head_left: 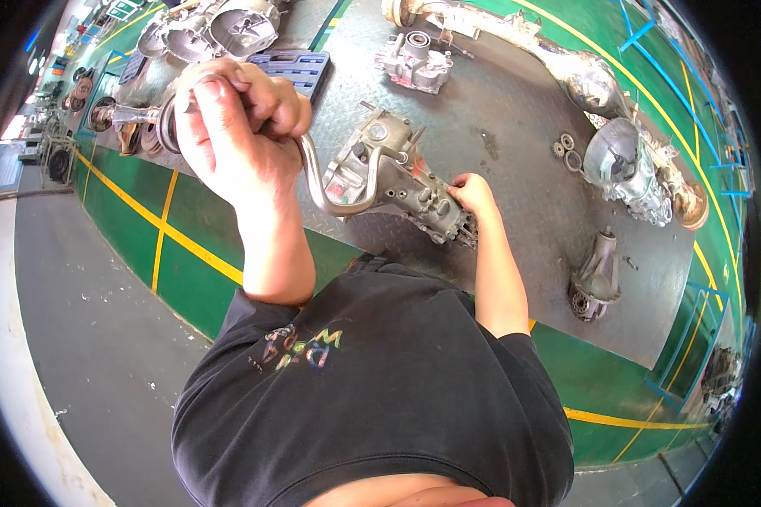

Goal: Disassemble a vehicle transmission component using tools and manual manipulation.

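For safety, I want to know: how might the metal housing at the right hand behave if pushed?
The metal housing has solid-looking cast walls, so it probably stays stiff. Its bulk suggests considerable weight. Its uneven, knobbly outline should make sliding or rocking likelier than rolling.

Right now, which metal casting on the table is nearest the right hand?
The long gearbox overlapped by the bent crank: the right hand is at its side; others lie farther away.

Remotely, I saw the gearbox (410, 190) on the table (537, 237), casing (418, 68) at its twelve o'clock, axle (579, 76) at two, rings (558, 149) and, farther out, a second gearbox (624, 165) at three, housing (599, 270) at four.
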`<act>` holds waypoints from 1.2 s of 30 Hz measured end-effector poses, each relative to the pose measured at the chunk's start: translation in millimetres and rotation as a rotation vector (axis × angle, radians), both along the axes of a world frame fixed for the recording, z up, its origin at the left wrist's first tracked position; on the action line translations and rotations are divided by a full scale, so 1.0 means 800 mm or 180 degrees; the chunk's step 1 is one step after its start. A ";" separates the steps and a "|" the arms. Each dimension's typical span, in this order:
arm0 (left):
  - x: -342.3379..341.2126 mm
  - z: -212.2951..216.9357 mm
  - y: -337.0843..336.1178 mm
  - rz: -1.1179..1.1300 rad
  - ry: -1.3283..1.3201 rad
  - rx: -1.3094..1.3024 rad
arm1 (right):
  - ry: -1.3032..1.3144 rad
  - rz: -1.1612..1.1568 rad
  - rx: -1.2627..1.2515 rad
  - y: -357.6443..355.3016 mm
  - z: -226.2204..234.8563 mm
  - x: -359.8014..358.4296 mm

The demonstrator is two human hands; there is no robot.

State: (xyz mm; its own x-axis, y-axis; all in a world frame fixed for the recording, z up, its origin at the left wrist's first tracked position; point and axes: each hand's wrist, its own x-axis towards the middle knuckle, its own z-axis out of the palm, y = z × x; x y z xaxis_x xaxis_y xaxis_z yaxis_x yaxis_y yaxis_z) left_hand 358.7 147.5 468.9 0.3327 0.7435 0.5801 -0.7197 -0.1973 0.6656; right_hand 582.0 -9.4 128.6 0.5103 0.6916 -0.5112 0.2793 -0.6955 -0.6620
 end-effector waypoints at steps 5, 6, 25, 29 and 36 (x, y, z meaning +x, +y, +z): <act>0.020 -0.005 -0.014 0.0159 0.0307 0.0175 | -0.0009 0.0035 0.0171 -0.007 -0.007 0.005; 0.024 -0.006 -0.016 0.0122 0.0324 0.0199 | -0.0085 0.0088 0.0189 -0.007 -0.011 0.007; 0.181 -0.136 -0.053 -0.0569 0.2709 0.1443 | 0.2010 -0.0150 0.3336 -0.011 0.182 -0.050; 0.187 -0.120 -0.058 -0.0539 0.1940 0.1749 | 0.1934 -0.0646 0.3528 -0.012 0.195 -0.057; 0.190 -0.104 -0.063 -0.0843 0.2024 0.1811 | 0.2049 -0.0817 0.3609 -0.029 0.199 -0.059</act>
